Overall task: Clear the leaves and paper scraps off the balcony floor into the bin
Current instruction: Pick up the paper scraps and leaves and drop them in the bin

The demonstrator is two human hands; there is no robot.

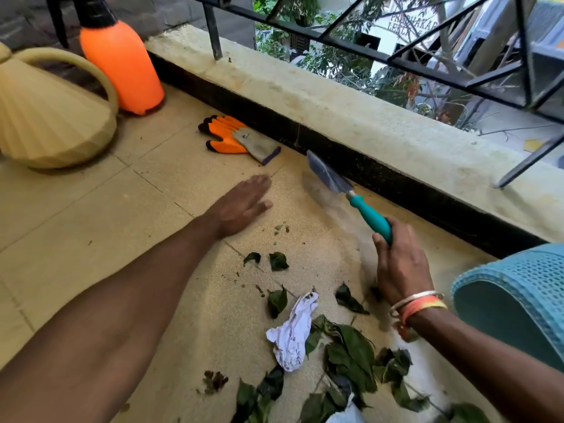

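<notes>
Currently the right hand [399, 264] grips the teal plastic handle of a small trowel [329, 175], fingers curled round the handle's lower end. The grey pointed blade is directed toward the black skirting band [381, 178] at the foot of the parapet [335, 99]. The blade is blurred, so contact between its tip and the floor cannot be confirmed. Two bangles [418, 303], one metallic and one orange, circle the right wrist. The left hand [241, 206] is flat and palm down, low over the floor [91, 209], with the fingers straight and together, and it holds nothing. The floor is laid in beige matt tiles with thin joints. Dark green leaves [354, 346], curled and torn, lie loose on the tiles between the two forearms and are densest near the lower edge of the view. A crumpled white paper scrap [293, 331] bearing print lies among them, touching the leaf pile. The bin [525, 291], a blue plastic basket with a perforated mesh wall, sits at the right edge, just beside the right forearm and close to the skirting. A pair of orange-and-grey gloves [241, 137] lies flat against the skirting beyond the left hand. Farther left stand a beige faceted watering can [52, 123] with a looped handle and a smooth orange spray bottle [122, 62] with a black head. A black metal railing [396, 59] rises from the rough, stained parapet top.
</notes>
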